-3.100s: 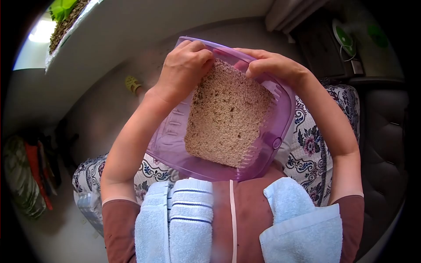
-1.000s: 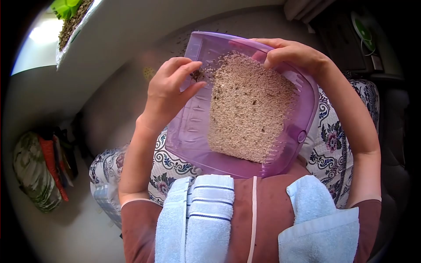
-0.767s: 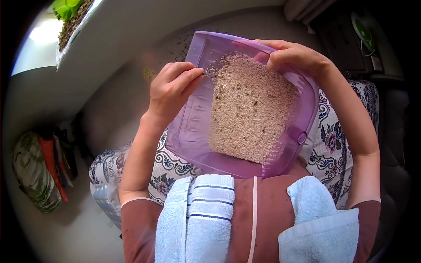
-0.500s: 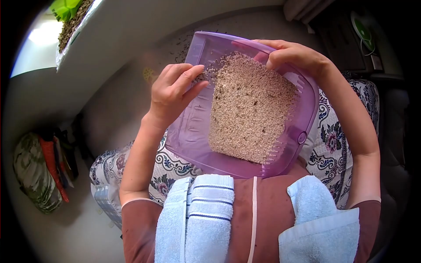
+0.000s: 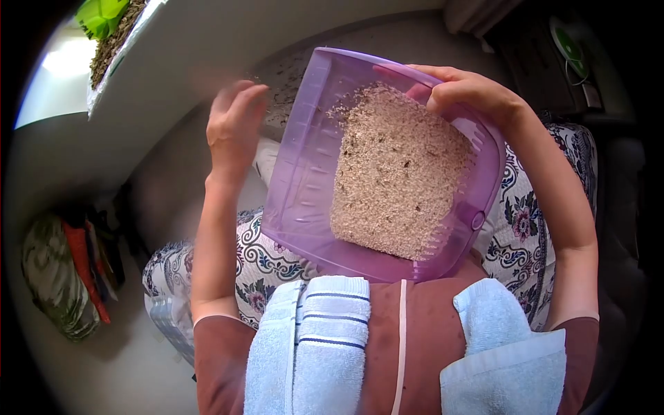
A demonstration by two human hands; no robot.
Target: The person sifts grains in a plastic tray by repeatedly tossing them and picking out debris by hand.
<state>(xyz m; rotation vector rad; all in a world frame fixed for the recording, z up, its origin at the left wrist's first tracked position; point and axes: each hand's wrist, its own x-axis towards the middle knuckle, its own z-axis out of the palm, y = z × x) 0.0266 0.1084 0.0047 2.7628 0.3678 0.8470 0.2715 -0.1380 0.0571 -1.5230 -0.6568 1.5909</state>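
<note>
Since half a second ago, the left hand (image 5: 235, 128) has swung off the grains (image 5: 394, 183) and out beyond the purple tray (image 5: 297, 190), while the right hand (image 5: 477, 93) keeps its place on the rim. Blur softens the left grip: the fingers curl loosely inward, the thumb is hard to make out, and whether anything is pinched there I cannot tell. On the other side the right grip is closed over the tray's far edge, thumb inside, most of the fingers hidden behind the wall and showing only as pink through the plastic. Tilted between them, the tray rests close to the person's body, its grains heaped to the right with dark bits mixed in and a few strays along the far upper side. Past the left fingertips, dark specks (image 5: 283, 90) are scattered over the floor (image 5: 159, 183), too small to identify; the tray blocks part of that floor. A patterned cover (image 5: 526, 214) shows on both sides of the tray, which hides its middle. Two blue towels (image 5: 328, 339) lie across the chest, cut off below. Farther out, a bundle (image 5: 52, 277) at left, a green-and-white object (image 5: 568, 48) at upper right and a green piece (image 5: 104, 19) at upper left sink toward the dark lens border.
</note>
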